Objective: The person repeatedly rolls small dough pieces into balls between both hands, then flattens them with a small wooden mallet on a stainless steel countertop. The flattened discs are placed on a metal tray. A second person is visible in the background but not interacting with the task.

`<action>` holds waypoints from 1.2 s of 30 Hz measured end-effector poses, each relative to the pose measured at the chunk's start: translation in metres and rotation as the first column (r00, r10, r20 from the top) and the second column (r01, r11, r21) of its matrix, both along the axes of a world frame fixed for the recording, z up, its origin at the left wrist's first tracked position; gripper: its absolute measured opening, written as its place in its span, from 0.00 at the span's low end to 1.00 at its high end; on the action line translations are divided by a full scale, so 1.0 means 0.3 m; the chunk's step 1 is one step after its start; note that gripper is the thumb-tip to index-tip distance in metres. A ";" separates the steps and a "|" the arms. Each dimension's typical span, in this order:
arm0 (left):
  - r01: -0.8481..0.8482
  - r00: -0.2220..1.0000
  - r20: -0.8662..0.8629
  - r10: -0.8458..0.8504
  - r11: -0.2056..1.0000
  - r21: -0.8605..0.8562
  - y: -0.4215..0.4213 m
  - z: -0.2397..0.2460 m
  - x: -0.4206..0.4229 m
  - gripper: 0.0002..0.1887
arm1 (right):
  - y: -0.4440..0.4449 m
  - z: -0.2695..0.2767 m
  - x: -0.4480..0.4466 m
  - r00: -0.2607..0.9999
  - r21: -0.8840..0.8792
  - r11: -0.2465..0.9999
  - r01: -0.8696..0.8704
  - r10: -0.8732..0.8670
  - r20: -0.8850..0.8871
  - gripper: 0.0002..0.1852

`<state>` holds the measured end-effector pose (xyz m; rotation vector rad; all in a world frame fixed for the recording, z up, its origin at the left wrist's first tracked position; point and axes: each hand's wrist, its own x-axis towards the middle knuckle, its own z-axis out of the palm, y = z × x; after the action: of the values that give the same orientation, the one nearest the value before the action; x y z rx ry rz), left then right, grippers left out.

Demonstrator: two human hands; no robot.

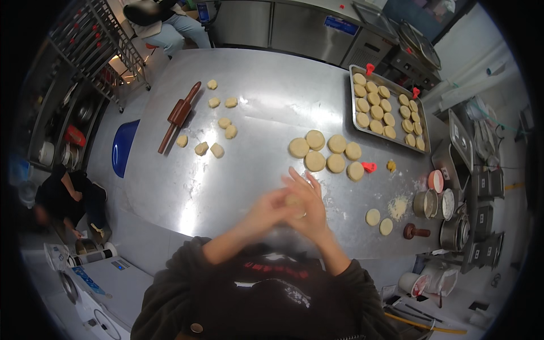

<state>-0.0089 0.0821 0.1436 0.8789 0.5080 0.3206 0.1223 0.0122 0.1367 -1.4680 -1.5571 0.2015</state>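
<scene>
Both hands meet over the near edge of the stainless steel table [263, 170]. A small pale dough piece [296, 205] sits between them, partly hidden by fingers and blurred. My left hand [270, 207] grips it from the left. My right hand [312, 208] cups it against the palm, with the fingertips pointing away from me. Just beyond lie several flat round dough discs [315, 161]. Further left are several small rough dough lumps [216, 150], with a brown wooden rolling pin [179, 113] next to them.
A metal baking tray [355, 121] at the back right holds many dough discs. On the right are two small discs [386, 226], a flour pile [398, 207], a brown wooden press [416, 232], and metal pots [454, 231]. One person [76, 191] crouches at left; another [170, 32] sits behind.
</scene>
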 end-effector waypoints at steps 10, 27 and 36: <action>0.075 0.995 -0.069 -0.071 0.995 0.068 -0.001 -0.025 -0.008 0.17 | 0.001 0.018 0.003 0.998 -0.007 0.999 -0.048 0.048 0.044 0.14; 0.080 0.993 0.084 -0.080 0.997 -0.003 -0.024 -0.046 0.003 0.13 | -0.045 -0.020 0.030 0.826 -0.099 0.989 -0.107 0.033 -0.563 0.14; 0.071 0.997 -0.044 -0.068 0.995 0.073 -0.024 -0.091 0.018 0.10 | -0.076 -0.029 0.050 0.764 -0.114 0.978 -0.175 0.062 -0.643 0.20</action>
<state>-0.0036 0.0750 0.1162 0.9748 0.5055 0.2598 0.1372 -0.0105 0.1281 -1.2340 -1.0789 0.8412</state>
